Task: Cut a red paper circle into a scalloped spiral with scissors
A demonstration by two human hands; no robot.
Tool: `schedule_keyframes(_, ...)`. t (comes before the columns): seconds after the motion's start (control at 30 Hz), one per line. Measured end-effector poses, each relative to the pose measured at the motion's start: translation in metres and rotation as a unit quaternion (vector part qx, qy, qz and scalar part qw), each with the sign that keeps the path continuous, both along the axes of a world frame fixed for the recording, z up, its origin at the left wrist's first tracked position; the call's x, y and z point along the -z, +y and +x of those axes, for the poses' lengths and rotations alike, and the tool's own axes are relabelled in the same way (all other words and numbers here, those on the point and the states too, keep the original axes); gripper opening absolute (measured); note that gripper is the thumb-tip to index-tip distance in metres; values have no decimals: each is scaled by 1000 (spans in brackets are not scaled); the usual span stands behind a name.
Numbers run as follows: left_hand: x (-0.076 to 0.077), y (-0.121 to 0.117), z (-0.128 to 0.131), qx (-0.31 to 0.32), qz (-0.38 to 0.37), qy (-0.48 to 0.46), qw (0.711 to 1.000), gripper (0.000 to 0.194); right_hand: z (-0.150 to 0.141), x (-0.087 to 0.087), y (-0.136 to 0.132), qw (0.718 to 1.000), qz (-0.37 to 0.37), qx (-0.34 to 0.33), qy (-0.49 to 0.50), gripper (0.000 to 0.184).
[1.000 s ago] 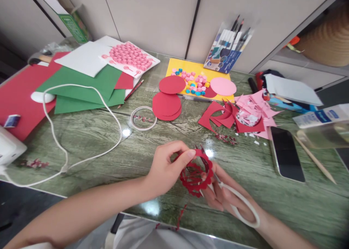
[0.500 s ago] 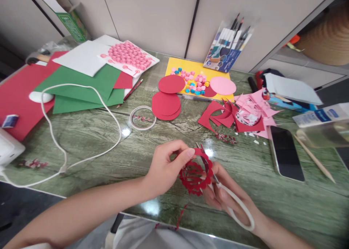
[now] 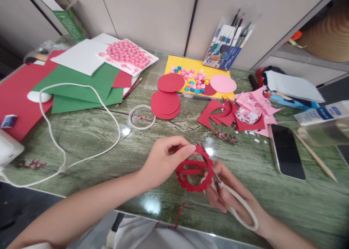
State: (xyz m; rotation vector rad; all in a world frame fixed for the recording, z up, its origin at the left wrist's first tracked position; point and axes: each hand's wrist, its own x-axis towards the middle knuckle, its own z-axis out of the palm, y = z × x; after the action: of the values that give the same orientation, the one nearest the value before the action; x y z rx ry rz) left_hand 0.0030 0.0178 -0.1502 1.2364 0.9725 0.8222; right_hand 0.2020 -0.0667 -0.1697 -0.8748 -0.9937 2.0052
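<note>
Between thumb and fingers, my left hand (image 3: 166, 163) pinches the top of a red paper cutout (image 3: 195, 185), a scalloped ring with curved strips inside. My right hand (image 3: 231, 194) is wrapped around white-handled scissors (image 3: 242, 209). Their blades pass behind the ring's right side, and the tips show above its upper edge. Whether the blades are touching the paper I cannot tell. Below the cutout, a thin red paper scrap (image 3: 179, 214) lies by the table's front edge.
Beyond the hands lie red paper circles (image 3: 165, 104), a roll of tape (image 3: 131, 119) and red offcuts (image 3: 214, 114). A phone (image 3: 288, 152) and a wooden stick (image 3: 316, 157) are at right. A white cable (image 3: 95, 155) loops across the left, near green paper (image 3: 76, 83).
The red cutout has turned and shifted slightly in my left hand, its inner strips now spread differently. My right hand with the scissors has moved a little right.
</note>
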Motion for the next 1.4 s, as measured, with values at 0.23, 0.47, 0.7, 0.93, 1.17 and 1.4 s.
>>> schedule_keyframes(0.23, -2, 6, -4, 14, -67, -51, 996, 22, 6, -2, 2, 1000, -1, -7, -2, 25)
schedule_keyframes(0.47, -1, 10, -6, -3, -75, -46, 996, 25, 12, -5, 2, 999, -14, -21, -26, 27)
schedule_keyframes(0.7, -4, 13, -9, 1, -68, -31, 997, 25, 12, -6, 4, 999, -14, -31, -38, 28)
schedule_keyframes(0.93, -8, 20, -14, 29, -50, -6, 998, 24, 18, -11, 8, 995, -27, -57, -72, 33)
schedule_keyframes(1.17, -14, 26, -22, 82, -44, 15, 996, 20, 26, -19, 12, 990, -56, -95, -90, 35)
schedule_keyframes(1.4, -22, 30, -28, 147, -51, 44, 987, 19, 34, -20, 14, 978, -35, -129, -160, 38)
